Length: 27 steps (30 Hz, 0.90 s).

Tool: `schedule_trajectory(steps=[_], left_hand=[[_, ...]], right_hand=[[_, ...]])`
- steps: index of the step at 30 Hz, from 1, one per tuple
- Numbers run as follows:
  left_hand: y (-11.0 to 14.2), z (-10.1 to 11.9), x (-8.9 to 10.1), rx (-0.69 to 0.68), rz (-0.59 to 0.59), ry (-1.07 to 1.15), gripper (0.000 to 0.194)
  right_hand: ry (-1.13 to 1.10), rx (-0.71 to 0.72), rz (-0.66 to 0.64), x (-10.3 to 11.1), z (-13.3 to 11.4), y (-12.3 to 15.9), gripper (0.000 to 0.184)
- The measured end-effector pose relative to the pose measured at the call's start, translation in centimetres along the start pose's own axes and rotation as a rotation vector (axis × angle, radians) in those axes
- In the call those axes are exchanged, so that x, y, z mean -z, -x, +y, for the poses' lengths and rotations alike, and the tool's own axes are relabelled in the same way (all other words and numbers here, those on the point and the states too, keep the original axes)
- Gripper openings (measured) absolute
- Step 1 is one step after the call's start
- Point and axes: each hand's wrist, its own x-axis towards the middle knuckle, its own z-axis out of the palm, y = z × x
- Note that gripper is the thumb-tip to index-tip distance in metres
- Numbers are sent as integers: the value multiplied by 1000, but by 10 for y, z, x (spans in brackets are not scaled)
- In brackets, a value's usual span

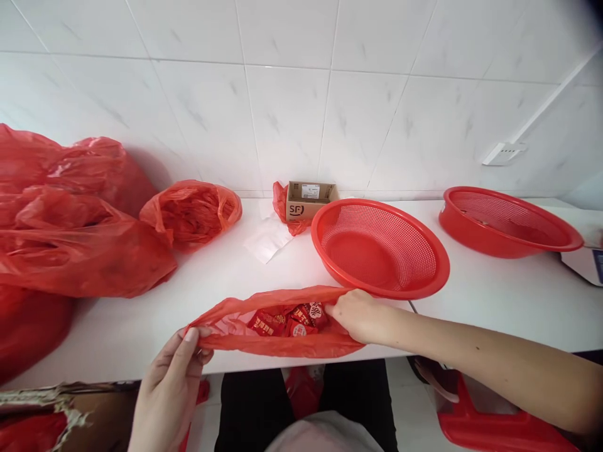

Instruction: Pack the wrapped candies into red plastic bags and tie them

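Note:
A red plastic bag [235, 342] lies stretched wide at the table's front edge, its mouth facing up. Inside it show several small red wrapped packets [287, 319] with printed characters. My left hand [176, 370] pinches the bag's left corner between thumb and fingers. At the opposite end, my right hand [355, 314] is closed at the bag's mouth, its fingertips hidden inside the rim beside the packets. Just behind my right hand stands a red mesh basket [367, 257], tilted, with nothing visible in it.
Large filled red bags [80, 232] crowd the left side, beside an open bag of red plastic [193, 213]. A small cardboard box [308, 204] and a white paper sheet [268, 238] lie near the wall. Another red basket [509, 223] stands right, by a scale [584, 260].

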Motion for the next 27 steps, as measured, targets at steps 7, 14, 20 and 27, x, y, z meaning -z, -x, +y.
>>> schedule_trajectory(steps=[7,14,20,27], left_hand=[[-18,71,-20,-366,2,49,8],[-27,137,-70,-615,-162,211,18],[-16,144,-86,-635,-359,-3,8],[-27,145,-125,-339,-813,-717,48]], right_hand=[[-701,92,1039,79,27,50,16],[-821,194,1336,114,43,52,12],[-869,272,1199,123,40,49,13],[-776,547,1006,152,1,34,12]])
